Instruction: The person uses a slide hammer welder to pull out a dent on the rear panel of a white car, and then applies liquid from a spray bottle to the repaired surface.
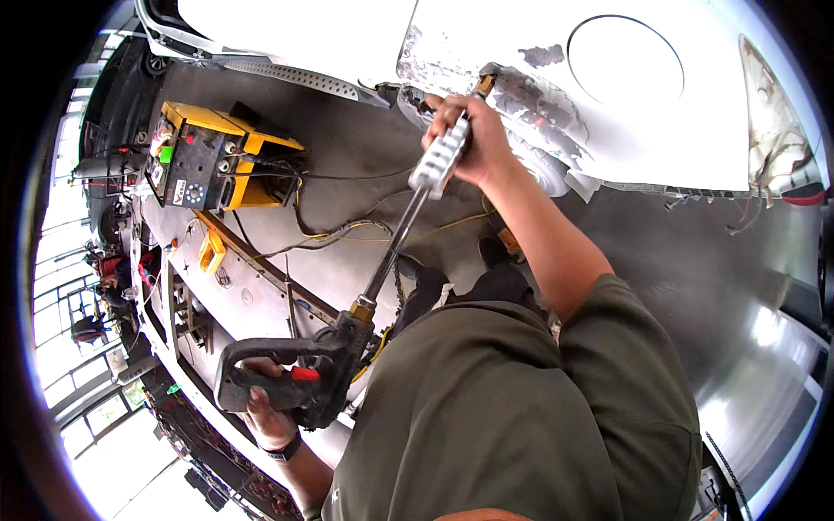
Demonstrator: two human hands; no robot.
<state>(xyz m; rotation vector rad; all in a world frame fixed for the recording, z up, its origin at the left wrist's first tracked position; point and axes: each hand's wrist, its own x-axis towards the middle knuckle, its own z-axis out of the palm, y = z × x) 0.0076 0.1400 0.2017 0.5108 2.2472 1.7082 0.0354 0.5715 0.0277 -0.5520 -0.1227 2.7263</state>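
A slide-hammer dent puller (398, 247) slants up from lower left toward a white car body panel (512, 26). My left hand (268, 418) is closed around its black handle (291, 373), near a red trigger. Farther up the rod, my right hand (486, 143) wraps the ribbed silver sliding weight (439, 158). The brass-coloured tip (484, 86) reaches the scraped, bare grey patch (530, 100) of the panel, low on the car's side behind the door seam. Whether the tip is fixed to the metal, I cannot tell.
A yellow and black welding machine (200, 156) stands left on the floor, its dark cables (347, 227) running toward my feet. Below it lie a long brown beam (269, 269) and a small yellow tray (211, 252). An open lamp recess (764, 113) with hanging wires marks the car's right end.
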